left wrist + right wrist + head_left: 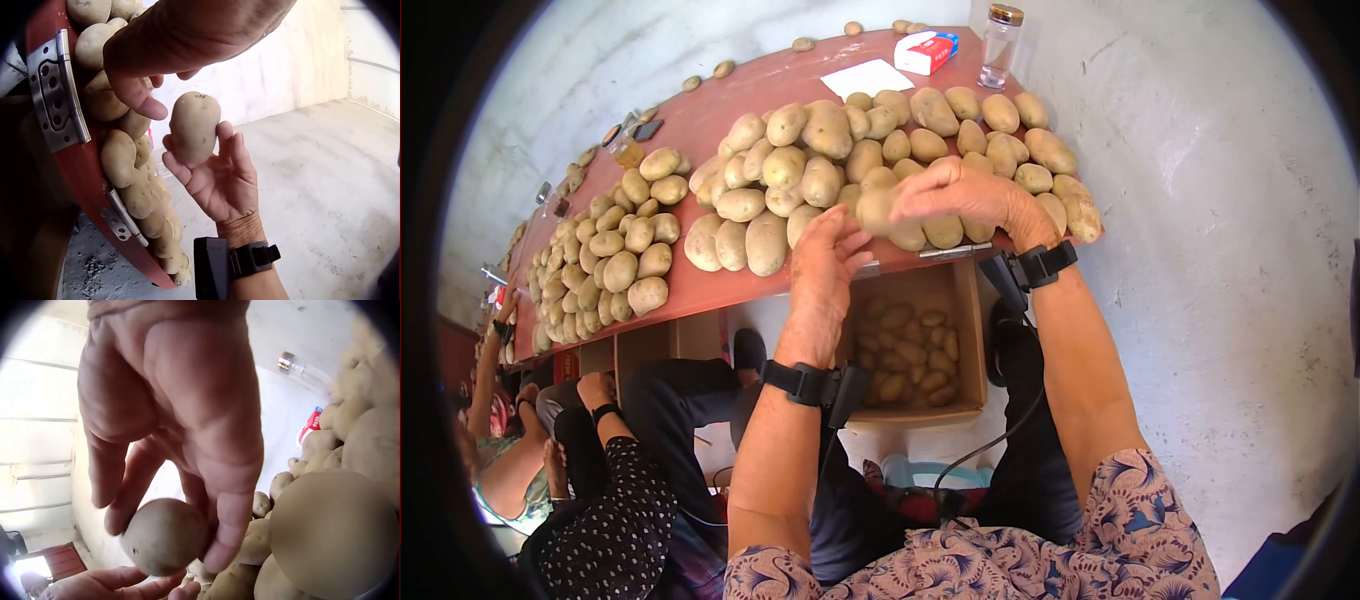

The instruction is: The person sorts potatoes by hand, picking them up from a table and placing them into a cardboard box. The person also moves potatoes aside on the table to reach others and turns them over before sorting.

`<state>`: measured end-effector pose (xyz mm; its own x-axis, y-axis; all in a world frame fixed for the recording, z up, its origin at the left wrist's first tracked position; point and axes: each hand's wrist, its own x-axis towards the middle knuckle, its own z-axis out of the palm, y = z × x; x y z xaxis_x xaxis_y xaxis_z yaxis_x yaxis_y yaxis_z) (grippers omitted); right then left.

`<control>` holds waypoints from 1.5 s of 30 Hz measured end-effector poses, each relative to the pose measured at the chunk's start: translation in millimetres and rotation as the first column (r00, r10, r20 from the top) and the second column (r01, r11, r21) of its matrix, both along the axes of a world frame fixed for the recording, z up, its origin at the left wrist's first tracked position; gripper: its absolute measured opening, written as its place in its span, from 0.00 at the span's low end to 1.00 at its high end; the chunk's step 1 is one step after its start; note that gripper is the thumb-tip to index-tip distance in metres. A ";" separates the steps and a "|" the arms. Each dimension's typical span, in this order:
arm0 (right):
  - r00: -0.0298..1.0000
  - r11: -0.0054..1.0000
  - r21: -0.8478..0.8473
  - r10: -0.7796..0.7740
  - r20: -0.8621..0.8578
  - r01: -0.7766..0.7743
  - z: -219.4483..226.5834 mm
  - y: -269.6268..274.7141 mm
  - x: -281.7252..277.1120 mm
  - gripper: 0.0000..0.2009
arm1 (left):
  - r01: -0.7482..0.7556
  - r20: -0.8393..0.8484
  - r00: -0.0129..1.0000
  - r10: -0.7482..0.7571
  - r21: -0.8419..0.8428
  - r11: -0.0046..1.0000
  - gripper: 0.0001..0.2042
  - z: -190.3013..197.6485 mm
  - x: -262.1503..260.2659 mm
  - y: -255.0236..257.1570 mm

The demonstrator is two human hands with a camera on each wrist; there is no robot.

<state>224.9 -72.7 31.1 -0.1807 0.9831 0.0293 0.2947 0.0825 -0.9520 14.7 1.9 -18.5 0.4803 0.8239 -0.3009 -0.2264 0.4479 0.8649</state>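
Note:
My right hand [975, 195] holds a potato [877, 212] in its fingers just over the near edge of the table. In the left wrist view this potato [195, 128] stands upright, gripped between the thumb and fingers. From the right wrist view the fingers wrap round the potato [164, 536] from above. My left hand [822, 265] is beside it, palm turned toward it and fingers relaxed, holding nothing. Its fingers [128, 575] appear close below the potato in the right wrist view. A heap of potatoes [785, 167] lies on the table beyond both hands.
The red table [785, 75] carries another potato heap [605, 245] at left, plus a tissue pack [926, 53], white paper [866, 79] and a lidded glass bottle [1000, 48]. Below its hinged edge stands a cardboard box [970, 335] holding potatoes. Other people sit at left; a wall borders the right.

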 end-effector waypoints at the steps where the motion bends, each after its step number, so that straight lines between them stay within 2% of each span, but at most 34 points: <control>1: 0.999 0.999 0.006 -0.036 0.006 0.036 -3.2 -2.0 -3.3 0.11 | 0.003 0.013 1.000 -0.003 0.000 1.000 0.19 -3.8 -0.5 1.7; 5: 0.995 0.995 -0.007 -0.097 -0.027 0.097 -11.0 4.6 4.4 0.11 | -0.036 -0.091 0.995 0.036 -0.002 0.999 0.20 -1.7 2.4 -5.4; 7: 0.962 0.961 0.063 -0.271 0.040 0.268 -16.8 12.1 6.9 0.13 | -0.056 -0.081 0.995 0.057 0.012 0.998 0.20 2.3 2.5 -6.8; 8: 0.962 0.961 0.063 -0.271 0.039 0.269 -21.5 14.3 5.9 0.13 | -0.055 -0.081 0.995 0.056 0.012 0.998 0.20 2.9 2.1 -6.5; 10: 0.889 0.887 0.192 -0.444 0.111 0.419 -30.4 19.3 2.2 0.17 | -0.054 -0.071 0.996 0.055 0.010 0.998 0.20 4.5 0.7 -6.2; 11: 0.889 0.887 0.192 -0.445 0.110 0.420 -32.8 22.0 -1.1 0.17 | -0.054 -0.073 0.996 0.054 0.010 0.999 0.20 4.6 0.6 -6.2; 13: 0.781 0.845 0.346 -0.520 0.347 0.409 -38.6 27.1 -8.6 0.21 | -0.039 -0.056 0.998 0.040 0.010 0.999 0.20 4.5 0.3 -6.3; 17: 0.771 0.814 0.456 -0.535 0.346 0.361 -52.3 33.3 -24.7 0.23 | -0.018 -0.046 0.999 0.019 0.009 1.000 0.19 5.0 -2.4 -5.7; 19: 0.681 0.758 0.527 -0.618 0.392 0.385 -59.7 38.2 -31.1 0.22 | -0.019 -0.039 0.999 0.019 0.020 1.000 0.19 5.7 -3.8 -5.6; 23: 0.604 0.784 0.527 -0.603 0.522 0.327 -52.5 46.1 -39.0 0.18 | 0.000 -0.041 0.999 0.001 0.022 1.000 0.19 9.5 -6.6 -5.4; 25: 0.523 0.887 0.365 -0.462 0.716 0.283 -47.7 47.7 -43.5 0.23 | -0.001 -0.044 0.999 0.001 0.015 1.000 0.20 8.9 -7.6 -5.0; 31: 0.487 0.831 0.513 -0.547 0.681 0.215 -68.7 53.9 -39.7 0.22 | -0.002 -0.039 0.999 0.003 0.013 1.000 0.20 9.6 -10.9 -3.4; 35: 0.485 0.848 0.487 -0.522 0.702 0.208 -58.7 51.9 -41.0 0.23 | -0.008 -0.026 1.000 0.009 0.019 1.000 0.20 7.0 -13.4 -1.3; 37: 0.554 0.764 0.535 -0.638 0.535 0.362 -54.0 49.7 -41.3 0.23 | -0.010 -0.013 1.000 0.011 0.017 1.000 0.20 6.9 -15.3 -2.1; 38: 0.555 0.766 0.534 -0.634 0.538 0.358 -48.5 48.1 -40.7 0.23 | -0.014 -0.011 1.000 0.014 0.015 1.000 0.20 7.0 -16.0 -2.1; 40: 0.737 0.698 0.516 -0.653 0.174 0.497 -32.3 43.4 -36.5 0.21 | -0.015 -0.006 1.000 0.015 0.016 1.000 0.20 9.0 -16.9 -1.4; 41: 0.773 0.751 0.330 -0.628 0.090 0.572 -26.8 43.7 -31.9 0.23 | -0.018 -0.007 1.000 0.018 0.012 1.000 0.20 9.8 -17.3 -0.5; 42: 0.774 0.753 0.330 -0.626 0.092 0.569 -22.5 41.8 -28.1 0.23 | -0.020 -0.011 1.000 0.020 0.012 1.000 0.19 9.9 -17.7 0.0; 43: 0.825 0.788 0.248 -0.552 -0.119 0.564 -18.6 39.3 -24.3 0.22 | -0.022 -0.015 1.000 0.023 0.012 1.000 0.19 9.5 -18.0 0.4; 44: 0.820 0.826 0.167 -0.467 -0.330 0.538 -13.8 35.6 -21.3 0.21 | -0.024 -0.014 1.000 0.024 0.008 1.000 0.19 11.1 -18.2 0.0; 45: 0.794 0.847 0.144 -0.402 -0.455 0.511 -12.2 33.0 -20.2 0.20 | -0.027 -0.015 1.000 0.027 0.010 1.000 0.19 11.0 -18.7 1.6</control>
